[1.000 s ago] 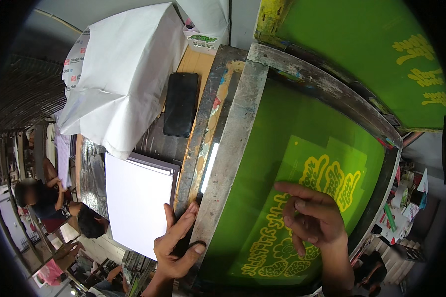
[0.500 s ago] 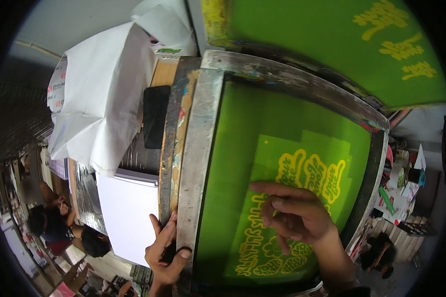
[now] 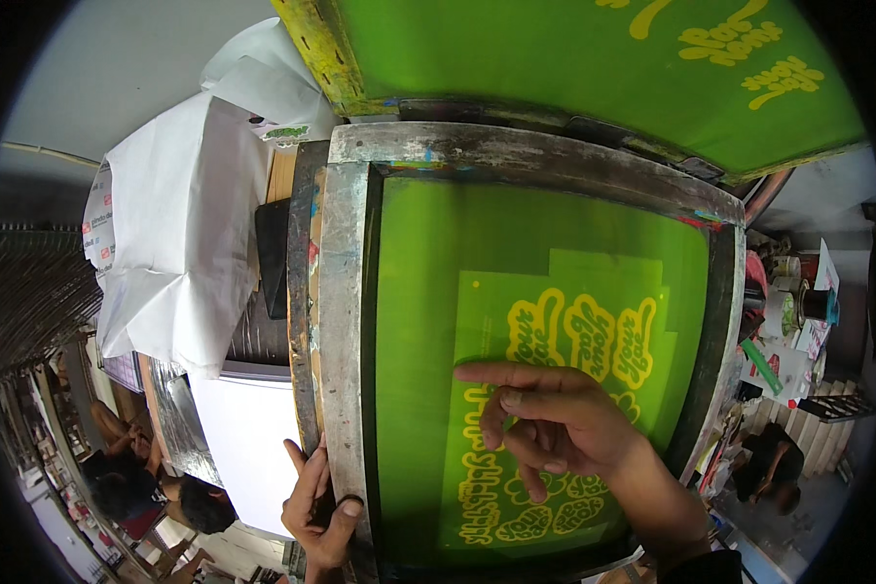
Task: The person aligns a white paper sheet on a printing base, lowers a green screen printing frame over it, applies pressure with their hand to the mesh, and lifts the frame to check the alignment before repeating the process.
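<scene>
Head view shows a green printing screen (image 3: 428, 224) right in front of the person, in a worn metal frame (image 3: 347, 341). The left side of the frame runs almost straight away from the person. Its far side goes across and dips a little to the right. The screen looks a bit longer from near to far than from side to side, but its near end is close to the bottom edge, so it is hard to be sure. Big yellow letters (image 3: 592, 339) lie sideways on the green.

The left hand (image 3: 313, 533) is partly open, with the thumb and fingers apart. Its thumb touches the left side of the frame, and its fingers lie by the outer edge. I cannot tell how hard it presses.

The right hand (image 3: 579, 420) is over the letters and has nothing in it. One finger points left and the others are half curled. I cannot tell if it touches the green.

A pile of white paper (image 3: 248, 450) sits on the left, near the left hand. Behind it are white wrapping paper (image 3: 180, 234) and a black phone (image 3: 274, 258). Another green screen (image 3: 526, 58) is at the far side.
</scene>
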